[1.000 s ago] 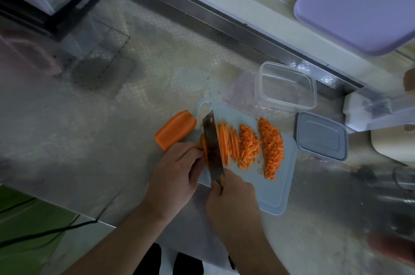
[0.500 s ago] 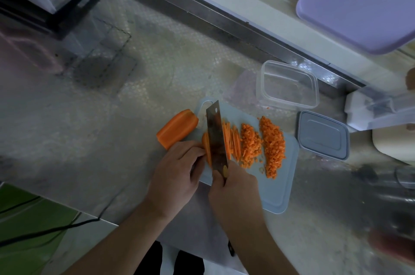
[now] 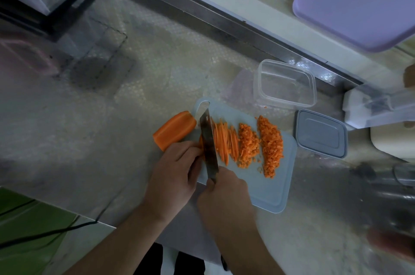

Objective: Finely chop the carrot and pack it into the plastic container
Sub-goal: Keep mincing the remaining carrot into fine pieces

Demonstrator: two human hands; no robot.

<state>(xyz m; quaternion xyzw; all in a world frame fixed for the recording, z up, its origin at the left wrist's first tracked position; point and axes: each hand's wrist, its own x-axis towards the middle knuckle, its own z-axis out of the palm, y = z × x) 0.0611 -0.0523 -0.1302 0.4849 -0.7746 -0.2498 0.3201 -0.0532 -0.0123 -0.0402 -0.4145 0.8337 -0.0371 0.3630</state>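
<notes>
Carrot [image 3: 202,143] on cutting board [image 3: 272,187], mid-slice.
Left hand [image 3: 175,169] pins it; right hand [image 3: 224,194] clenches knife [image 3: 208,146]; container [image 3: 285,85] beside.

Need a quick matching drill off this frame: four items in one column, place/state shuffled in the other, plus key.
Column 1
1. knife
2. plastic container
3. grey lid
4. uncut carrot piece

Column 2
A. on the counter, off the left edge of the cutting board
B. held by the right hand, blade on the board
C. lying flat, right of the board
D. open, empty, beyond the board's far edge

Pairs: 1-B, 2-D, 3-C, 4-A
</notes>
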